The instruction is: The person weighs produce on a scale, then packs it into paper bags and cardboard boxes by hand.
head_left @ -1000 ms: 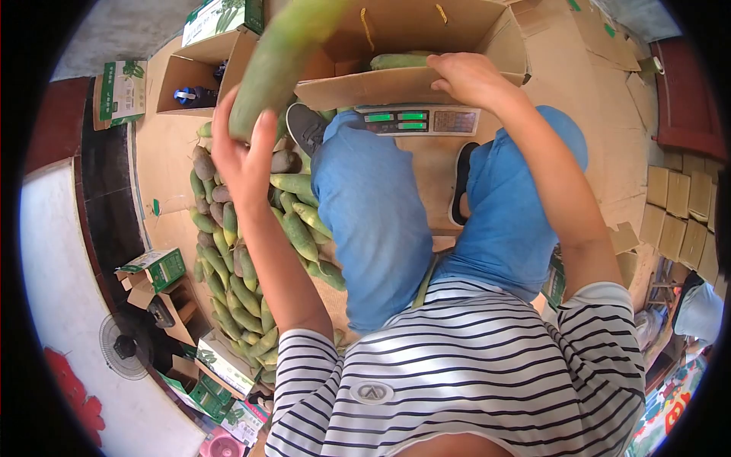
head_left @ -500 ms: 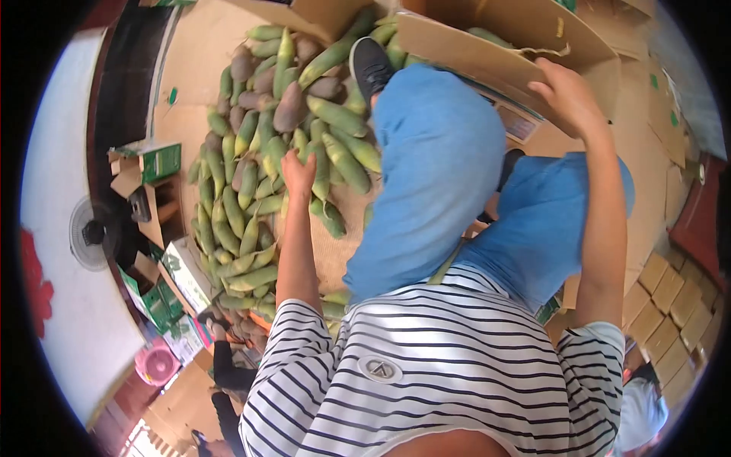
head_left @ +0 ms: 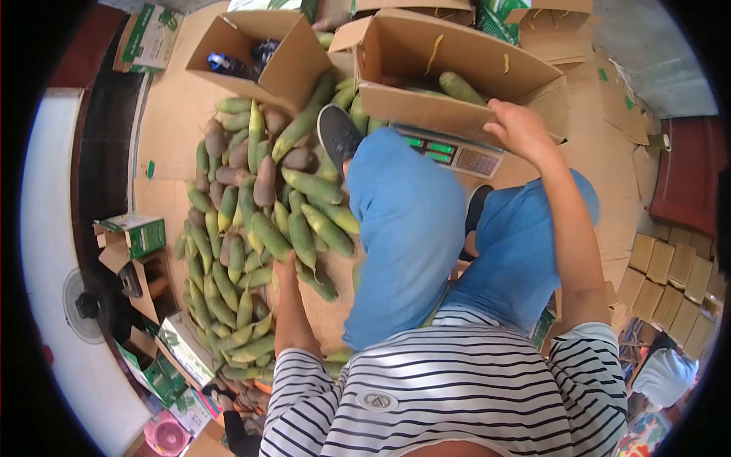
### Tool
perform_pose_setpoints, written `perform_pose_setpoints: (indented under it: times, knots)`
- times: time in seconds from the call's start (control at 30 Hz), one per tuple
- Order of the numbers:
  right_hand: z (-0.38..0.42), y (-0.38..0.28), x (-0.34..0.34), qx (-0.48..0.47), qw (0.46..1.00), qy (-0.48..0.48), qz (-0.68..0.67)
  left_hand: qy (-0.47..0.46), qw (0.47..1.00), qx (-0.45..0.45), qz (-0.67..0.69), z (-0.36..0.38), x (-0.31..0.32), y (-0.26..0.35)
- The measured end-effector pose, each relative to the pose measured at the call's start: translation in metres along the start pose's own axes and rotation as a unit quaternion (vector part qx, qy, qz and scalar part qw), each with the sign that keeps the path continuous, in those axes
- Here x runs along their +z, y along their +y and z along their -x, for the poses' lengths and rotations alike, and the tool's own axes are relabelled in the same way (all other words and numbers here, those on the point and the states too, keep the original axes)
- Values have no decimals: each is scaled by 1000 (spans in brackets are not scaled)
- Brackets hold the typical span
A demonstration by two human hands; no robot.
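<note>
A long green radish (head_left: 269, 234) points up and away from my left hand (head_left: 285, 268), whose fingers close round its near end. Around it spreads a large pile of green radishes (head_left: 226, 286), some with reddish-brown skin. My right hand (head_left: 519, 128) grips the near wall of an open cardboard box (head_left: 426, 103), fingers bent over the top edge. Inside that box lies another green radish (head_left: 459, 87); the rest of its contents is mostly hidden. Beneath the box's near side, a scale (head_left: 449, 150) shows green displays and a keypad.
A second open cardboard box (head_left: 285, 61) with dark and blue items stands at the pile's far end. My shoe (head_left: 339, 137) rests against the radishes. Green-and-white cartons (head_left: 145, 236) line the left, near a fan (head_left: 84, 305). Stacked small boxes (head_left: 670, 270) and another person (head_left: 664, 377) are at right.
My left hand has taken hold of a green radish and come nearer to me. The view has tilted up, showing more of the boxes and the scale. My right hand stays on the box edge.
</note>
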State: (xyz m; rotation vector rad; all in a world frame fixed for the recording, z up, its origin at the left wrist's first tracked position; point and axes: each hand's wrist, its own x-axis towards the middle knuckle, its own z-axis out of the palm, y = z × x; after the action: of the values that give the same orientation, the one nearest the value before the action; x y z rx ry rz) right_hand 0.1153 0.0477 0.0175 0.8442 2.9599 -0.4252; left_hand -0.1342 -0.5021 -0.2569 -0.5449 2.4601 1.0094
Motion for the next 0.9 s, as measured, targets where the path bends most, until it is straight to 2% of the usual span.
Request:
perform_pose_setpoints:
  times: [0.03, 0.13, 0.23, 0.27, 0.37, 0.4, 0.53, 0.63, 0.7, 0.83, 0.9]
  knots:
    - [1, -3, -2, 3, 1000, -1, -3, 4, 999, 36, -21, -8, 2, -8]
    - [1, -6, -4, 8, 1000, -5, -12, -43, 993, 93, 50, 12, -1, 4]
    - [2, -6, -5, 17, 1000, -18, -12, -77, 979, 9, 189, 31, 3, 23]
    - [2, -5, -4, 17, 1000, -22, -12, -70, 959, 19, 276, 45, 7, 32]
    - [2, -2, -4, 15, 999, -30, -10, -49, 953, -68, 292, 72, 8, 71]
    - [1, -2, -3, 15, 999, -36, -7, -73, 956, -24, 285, 85, 9, 83]
    - [4, -1, -4, 8, 999, -36, -16, -54, 945, 179, 268, 155, 20, 166]
    - [4, 0, -5, -2, 999, -28, -26, -127, 904, 352, 209, 198, 15, 240]
    - [5, 1, -2, -5, 999, -26, -29, -130, 863, 466, 144, 219, 17, 286]
    - [4, 3, -3, -1, 999, -38, -22, -188, 805, 556, 84, 259, 42, 371]
    - [3, 1, -4, -3, 999, -39, -23, -168, 784, 597, 18, 277, 59, 406]
